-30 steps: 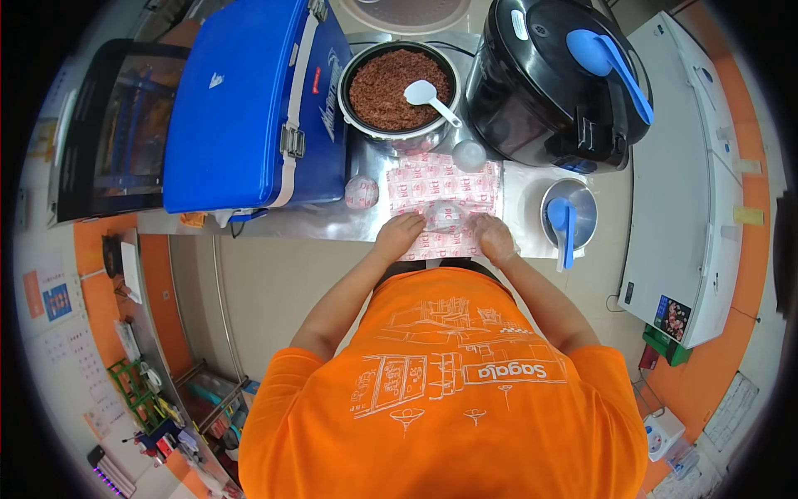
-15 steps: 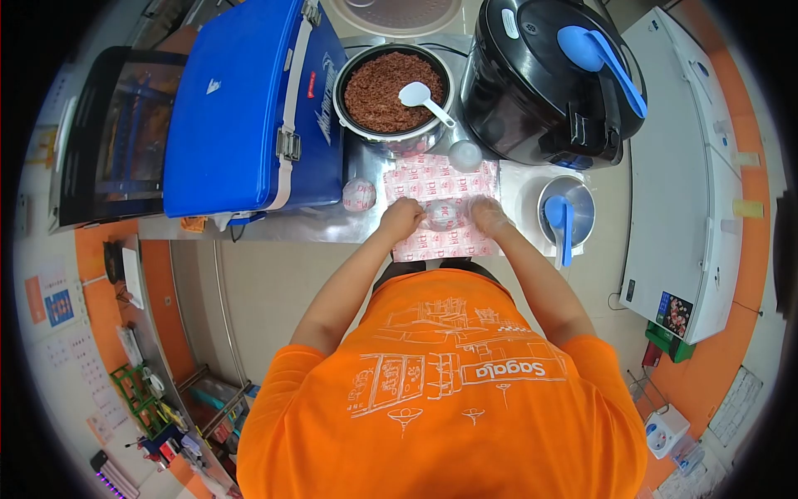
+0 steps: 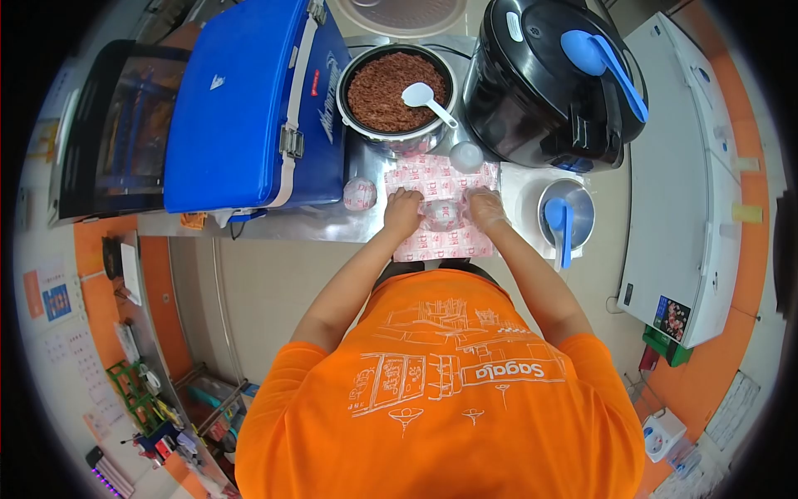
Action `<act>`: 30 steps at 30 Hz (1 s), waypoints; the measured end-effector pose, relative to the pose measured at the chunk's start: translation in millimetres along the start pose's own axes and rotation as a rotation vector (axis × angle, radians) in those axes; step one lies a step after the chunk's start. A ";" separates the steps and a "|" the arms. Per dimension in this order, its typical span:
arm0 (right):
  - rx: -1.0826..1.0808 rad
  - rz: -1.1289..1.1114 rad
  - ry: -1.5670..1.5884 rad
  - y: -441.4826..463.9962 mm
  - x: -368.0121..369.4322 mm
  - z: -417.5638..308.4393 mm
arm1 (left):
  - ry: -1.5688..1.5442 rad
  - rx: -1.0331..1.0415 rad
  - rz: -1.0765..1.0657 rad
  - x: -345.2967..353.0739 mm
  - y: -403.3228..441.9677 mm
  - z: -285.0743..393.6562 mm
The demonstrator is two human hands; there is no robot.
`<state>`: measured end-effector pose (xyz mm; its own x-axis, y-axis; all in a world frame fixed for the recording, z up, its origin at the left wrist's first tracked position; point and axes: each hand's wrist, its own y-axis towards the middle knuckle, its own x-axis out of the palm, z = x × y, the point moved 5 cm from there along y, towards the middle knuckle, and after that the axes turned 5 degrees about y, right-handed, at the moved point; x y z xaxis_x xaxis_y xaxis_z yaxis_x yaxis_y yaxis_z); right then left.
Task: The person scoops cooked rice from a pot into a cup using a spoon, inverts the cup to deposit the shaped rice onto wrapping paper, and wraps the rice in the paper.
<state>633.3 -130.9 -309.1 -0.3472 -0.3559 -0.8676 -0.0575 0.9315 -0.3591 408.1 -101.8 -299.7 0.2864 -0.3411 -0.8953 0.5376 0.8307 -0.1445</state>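
A partly wrapped bundle (image 3: 441,214) in red-and-white printed paper lies between my hands, on more sheets of printed paper (image 3: 445,246). My left hand (image 3: 403,212) is closed at the bundle's left end, its fingers pinching the wrapping. At the right end, my right hand (image 3: 485,208), in a clear glove, has its fingers closed on the wrapping. A wrapped round packet (image 3: 360,194) rests to the left. Beyond the paper, a pot of reddish-brown rice (image 3: 382,90) holds a white spoon (image 3: 420,95). A small clear cup (image 3: 466,157) stands near the pot.
A blue cooler box (image 3: 229,108) fills the table's left side. At the right stand a large black cooker (image 3: 532,100) with a blue ladle (image 3: 586,53) on its lid, and a metal bowl (image 3: 585,218) with a blue spoon (image 3: 559,218). A white freezer (image 3: 673,183) is farther right.
Both hands have moved up to the bundle's ends from lower on the sheet, and now grip its wrapping. The bundle looks more tightly enclosed at its sides.
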 end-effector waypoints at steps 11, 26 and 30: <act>-0.066 0.124 0.296 -20.7 9.4 -1.8 | -0.013 -0.116 -0.121 27.8 8.5 -9.5; -0.649 0.374 0.009 -56.4 27.0 -0.7 | 0.030 0.452 0.358 32.6 -36.5 -2.7; -0.539 0.213 -0.091 -39.3 67.2 28.9 | -0.328 0.348 0.212 60.5 -23.0 1.3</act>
<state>639.2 -193.6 -363.2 -0.3226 -0.1396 -0.9362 -0.4715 0.8813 0.0310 414.1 -142.2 -350.0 0.6207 -0.3476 -0.7028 0.6570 0.7198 0.2242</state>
